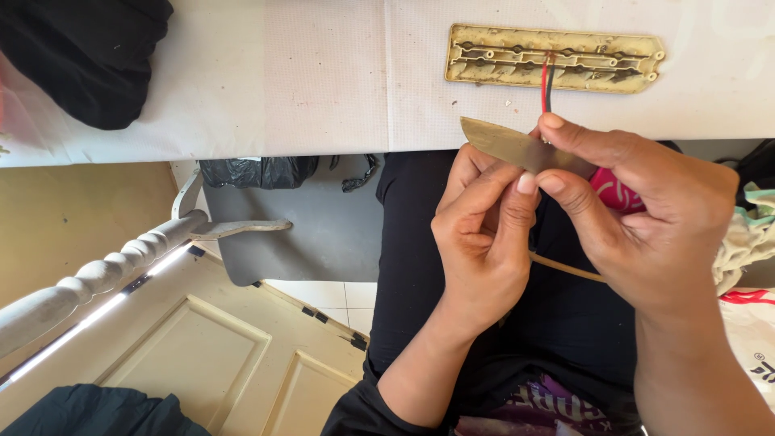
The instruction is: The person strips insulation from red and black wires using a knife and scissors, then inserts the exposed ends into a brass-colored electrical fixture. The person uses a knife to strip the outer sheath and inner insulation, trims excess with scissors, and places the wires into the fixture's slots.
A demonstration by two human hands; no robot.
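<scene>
Both hands meet over the lap, below the surface (323, 89) edge. The right hand (654, 218) pinches the knife (517, 148) by its handle end; the left hand (484, 234) closes on the cable (565, 269). The blade looks thin, stiff and sharp (keep fingers off the edge); the cable is probably light and limp, best held close to the cut.

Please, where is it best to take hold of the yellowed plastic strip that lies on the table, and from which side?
Probably grip the yellowed plastic strip at its left end, across the narrow width, coming from the left. It lies flat and long, and that end is bare. The red and black wires leave near its middle toward the right hand and the knife blade.
</scene>
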